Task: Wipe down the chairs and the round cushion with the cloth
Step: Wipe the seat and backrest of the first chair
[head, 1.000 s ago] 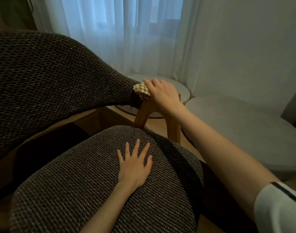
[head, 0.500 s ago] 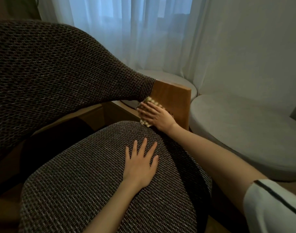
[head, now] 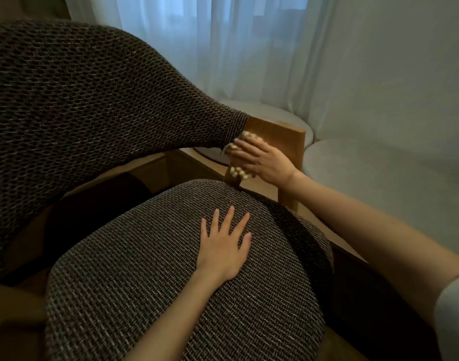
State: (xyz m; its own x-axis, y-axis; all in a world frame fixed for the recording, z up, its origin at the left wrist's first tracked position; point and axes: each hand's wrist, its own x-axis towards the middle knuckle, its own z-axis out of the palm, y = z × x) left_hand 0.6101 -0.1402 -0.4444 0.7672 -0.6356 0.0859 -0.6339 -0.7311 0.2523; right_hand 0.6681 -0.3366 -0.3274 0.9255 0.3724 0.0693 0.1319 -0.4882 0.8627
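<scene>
A chair with dark woven fabric fills the view: its curved backrest [head: 93, 113] on the left and its seat cushion [head: 150, 282] below. A wooden arm panel [head: 280, 136] stands at the seat's far right. My right hand [head: 262, 162] presses a checkered beige cloth [head: 237, 173] flat against the inner face of that panel, fingers straight over the cloth. My left hand [head: 223, 248] rests flat on the seat cushion, fingers spread. A pale grey round cushion [head: 379, 191] lies on the right, beyond the panel.
A second pale round cushion or stool [head: 270, 113] sits behind the wooden panel. White sheer curtains [head: 223, 48] hang at the back and a plain wall [head: 392, 74] runs along the right. Wooden frame rails [head: 150, 165] show under the backrest.
My right hand with the cloth moved from the top of the wooden panel down its inner face, then back up a little. My left hand stayed flat on the seat.
</scene>
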